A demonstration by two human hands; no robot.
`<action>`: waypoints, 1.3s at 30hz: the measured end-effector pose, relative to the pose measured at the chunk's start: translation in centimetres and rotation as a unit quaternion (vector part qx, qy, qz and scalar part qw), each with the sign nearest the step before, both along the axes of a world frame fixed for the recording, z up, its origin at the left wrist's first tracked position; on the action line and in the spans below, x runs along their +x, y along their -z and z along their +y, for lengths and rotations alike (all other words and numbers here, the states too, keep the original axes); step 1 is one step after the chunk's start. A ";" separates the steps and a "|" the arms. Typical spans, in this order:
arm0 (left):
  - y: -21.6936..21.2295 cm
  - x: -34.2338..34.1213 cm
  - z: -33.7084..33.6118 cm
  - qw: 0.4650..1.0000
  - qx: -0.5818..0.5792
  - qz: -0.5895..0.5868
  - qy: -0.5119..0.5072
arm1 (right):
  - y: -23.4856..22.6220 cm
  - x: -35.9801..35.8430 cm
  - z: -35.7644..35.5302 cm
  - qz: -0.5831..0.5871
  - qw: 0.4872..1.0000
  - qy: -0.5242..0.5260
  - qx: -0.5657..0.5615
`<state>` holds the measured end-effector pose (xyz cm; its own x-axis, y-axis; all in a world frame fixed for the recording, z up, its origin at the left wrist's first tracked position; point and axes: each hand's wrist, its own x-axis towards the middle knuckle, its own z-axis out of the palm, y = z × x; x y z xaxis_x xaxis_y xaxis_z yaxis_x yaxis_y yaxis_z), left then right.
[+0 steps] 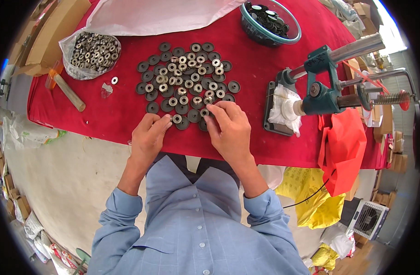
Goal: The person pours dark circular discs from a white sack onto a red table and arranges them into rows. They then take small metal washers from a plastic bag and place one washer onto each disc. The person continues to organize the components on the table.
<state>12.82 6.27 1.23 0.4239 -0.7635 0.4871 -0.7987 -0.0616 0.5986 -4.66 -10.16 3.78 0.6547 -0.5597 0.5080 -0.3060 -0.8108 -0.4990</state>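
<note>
Many dark round discs (184, 78), most topped with a small silver ring, lie spread on the red tablecloth (246, 64). My left hand (148, 137) rests at the near edge of the spread, its fingertips pinching a silver ring (177, 118) over a dark disc. My right hand (228, 128) lies just right of it, fingers curled down onto the nearest discs at the spread's front right. I cannot tell whether the right fingers hold a piece.
A clear plastic bag of silver rings (90, 52) sits at the far left. A glass bowl of dark discs (269, 20) stands at the back. A green hand press (320, 87) is mounted at the right. A wooden-handled tool (67, 91) lies left.
</note>
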 end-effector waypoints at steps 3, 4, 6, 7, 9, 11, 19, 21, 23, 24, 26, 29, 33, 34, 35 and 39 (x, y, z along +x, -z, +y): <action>0.2 0.1 0.2 1.000 0.004 -0.014 0.001 | 0.0 0.8 0.4 0.048 0.999 -0.017 -0.015; 0.2 0.1 0.2 1.000 0.005 -0.025 0.000 | 0.1 0.9 0.5 0.053 0.998 -0.019 -0.021; 0.2 0.1 0.1 0.999 0.005 -0.046 0.000 | 0.3 1.1 0.5 0.064 0.997 -0.022 -0.032; 0.1 0.1 0.1 0.999 0.003 -0.049 -0.001 | 0.3 1.2 0.5 0.063 0.997 -0.020 -0.024; 0.1 0.1 0.2 0.999 -0.002 -0.055 -0.002 | 0.4 1.3 0.5 0.061 0.998 -0.018 -0.009; 0.2 0.1 0.2 0.998 -0.007 -0.059 0.002 | 0.8 1.3 0.4 0.044 0.999 -0.021 -0.005; 0.3 0.5 0.7 0.996 -0.013 -0.086 0.032 | -0.8 -0.8 1.1 -0.048 0.992 0.010 0.120; 0.3 0.6 0.7 0.994 -0.009 -0.101 0.038 | -0.1 -1.2 1.6 -0.042 0.993 0.002 0.108; 0.3 0.6 0.7 0.993 -0.005 -0.111 0.034 | 0.1 -1.4 2.1 -0.026 0.995 -0.003 0.099; 0.3 0.6 0.7 0.993 -0.002 -0.117 0.031 | 0.3 -1.2 2.2 -0.024 0.996 -0.006 0.090; 0.3 0.5 0.6 0.992 -0.012 -0.123 0.021 | 0.8 -1.0 2.2 -0.018 0.997 -0.013 0.072; 0.3 0.4 0.4 0.991 -0.023 -0.130 0.007 | 1.0 -0.6 2.0 -0.012 0.999 -0.032 0.030; 0.3 0.1 0.3 0.991 -0.025 -0.129 -0.007 | 1.5 -0.5 2.1 0.006 0.999 -0.046 0.014; 0.3 0.1 0.2 0.992 -0.026 -0.123 -0.012 | 1.6 -0.6 2.2 0.012 0.999 -0.049 0.007; 0.3 0.1 0.2 0.993 -0.026 -0.118 -0.016 | 1.6 -0.7 2.3 0.017 0.999 -0.052 -0.001; 0.5 -0.1 0.2 0.994 -0.034 -0.101 -0.029 | 1.9 -0.9 3.1 0.050 0.998 -0.034 -0.037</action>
